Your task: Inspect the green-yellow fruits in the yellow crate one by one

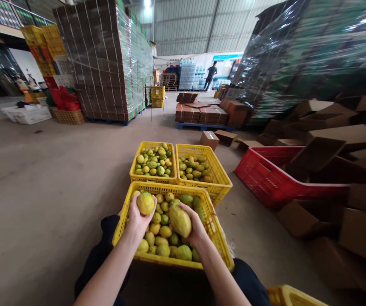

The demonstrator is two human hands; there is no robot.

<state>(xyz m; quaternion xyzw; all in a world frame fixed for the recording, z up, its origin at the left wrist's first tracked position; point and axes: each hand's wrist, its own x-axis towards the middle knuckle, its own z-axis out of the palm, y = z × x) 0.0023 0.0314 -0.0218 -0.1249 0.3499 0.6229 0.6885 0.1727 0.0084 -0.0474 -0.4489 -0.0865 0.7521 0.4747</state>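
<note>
My left hand is closed around a round yellow fruit with a green patch on top, over the left side of the near yellow crate. In my right hand is a larger, oblong yellow-green fruit, gripped from its right side and held above the crate's middle. Below both hands lie many loose yellow and green fruits, lemon-like in shape, though their exact kind is unclear. My forearms hide part of the near rim.
Two more yellow crates of fruit, a left one and a right one, stand just beyond. On the right are a red crate and scattered cardboard boxes. Behind are wrapped pallet stacks, flattened cartons and a standing person.
</note>
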